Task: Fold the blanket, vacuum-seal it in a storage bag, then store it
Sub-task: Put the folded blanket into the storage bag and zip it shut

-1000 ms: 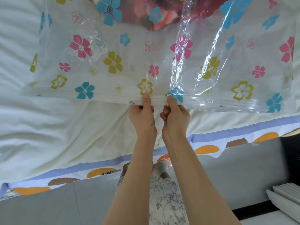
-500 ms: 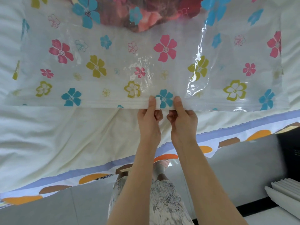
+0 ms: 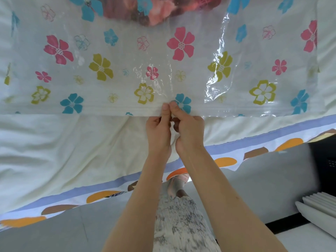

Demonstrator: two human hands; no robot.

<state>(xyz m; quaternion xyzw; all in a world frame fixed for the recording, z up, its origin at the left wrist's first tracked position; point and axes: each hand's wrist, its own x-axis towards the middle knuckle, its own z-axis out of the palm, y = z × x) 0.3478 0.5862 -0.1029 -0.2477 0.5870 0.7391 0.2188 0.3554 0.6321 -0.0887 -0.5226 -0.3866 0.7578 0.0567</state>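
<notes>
1. A clear storage bag (image 3: 127, 51) printed with coloured flowers is lying flat on a bed (image 3: 54, 151) with a cream sheet.
2. A reddish blanket (image 3: 163, 10) is showing through the bag at its far end, at the top of the view.
3. The left hand (image 3: 159, 130) and right hand (image 3: 189, 131) are touching each other at the middle of the bag's near edge.
4. Each hand is pinching that edge, thumb on top, fingers curled beneath.

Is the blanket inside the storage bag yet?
Inside: the reddish blanket shows through the clear, flower-printed storage bag, at its far end.
</notes>
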